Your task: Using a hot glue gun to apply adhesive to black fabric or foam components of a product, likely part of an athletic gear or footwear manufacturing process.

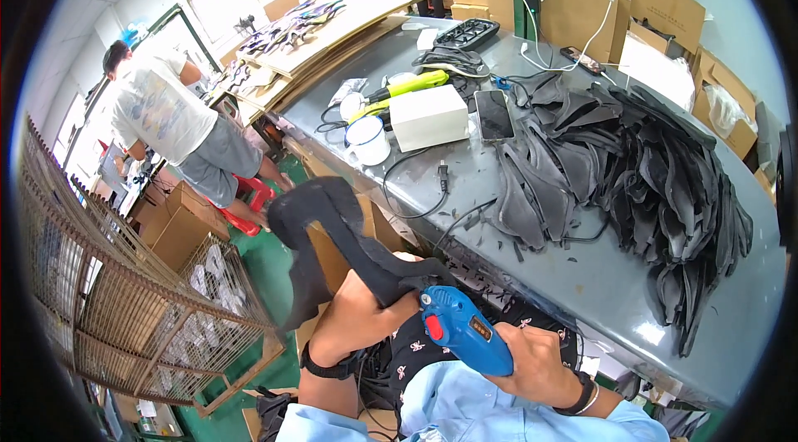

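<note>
Left hand (357, 321) is pinching black, soft-looking sheet piece with curved cutouts (353, 247) near its lower-right end. Piece is hanging over person's lap, off grey table's (611, 301) near edge; long axis running upper left to lower right, one narrow flap drooping at left. Right hand (536, 365) is wrapping handle of blue handheld power tool with red button (465, 334); nose is pointing up-left, toward piece. Tool's dark panel is showing marks, too small to read.

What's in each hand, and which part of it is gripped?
Left hand: a black cut-out piece, by its near side. Right hand: a blue handheld tool, by its handle.
</note>
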`<state>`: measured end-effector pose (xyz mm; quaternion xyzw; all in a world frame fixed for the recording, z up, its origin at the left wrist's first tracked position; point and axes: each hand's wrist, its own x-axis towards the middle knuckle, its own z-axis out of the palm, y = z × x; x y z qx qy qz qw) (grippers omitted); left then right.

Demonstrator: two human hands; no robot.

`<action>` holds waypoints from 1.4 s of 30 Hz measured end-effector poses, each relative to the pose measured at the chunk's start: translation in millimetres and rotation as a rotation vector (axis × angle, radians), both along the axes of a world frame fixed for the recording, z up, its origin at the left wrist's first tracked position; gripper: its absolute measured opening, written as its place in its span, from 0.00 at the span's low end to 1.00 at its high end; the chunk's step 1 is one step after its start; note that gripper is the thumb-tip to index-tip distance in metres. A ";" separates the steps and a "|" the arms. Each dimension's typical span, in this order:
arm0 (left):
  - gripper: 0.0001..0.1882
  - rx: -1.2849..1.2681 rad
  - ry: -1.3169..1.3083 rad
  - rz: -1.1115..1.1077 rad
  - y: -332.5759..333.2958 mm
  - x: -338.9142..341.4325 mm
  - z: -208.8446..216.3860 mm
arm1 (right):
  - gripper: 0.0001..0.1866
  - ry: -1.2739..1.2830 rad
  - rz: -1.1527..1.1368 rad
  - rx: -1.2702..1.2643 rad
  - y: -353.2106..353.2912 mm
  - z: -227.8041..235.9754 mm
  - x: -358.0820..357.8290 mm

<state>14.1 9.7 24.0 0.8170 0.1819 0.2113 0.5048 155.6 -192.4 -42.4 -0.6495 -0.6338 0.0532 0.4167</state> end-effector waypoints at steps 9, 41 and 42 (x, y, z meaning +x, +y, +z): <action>0.14 0.117 -0.152 0.040 -18.2 25.4 -45.8 | 0.33 0.155 0.063 -0.008 4.1 13.1 -2.5; 0.17 -0.584 -1.020 0.383 -32.0 20.9 -38.3 | 0.32 0.033 -0.046 -0.098 3.7 17.8 6.8; 0.17 -0.586 -0.973 0.358 -32.7 17.6 -38.5 | 0.32 0.036 -0.049 -0.102 4.7 17.2 6.6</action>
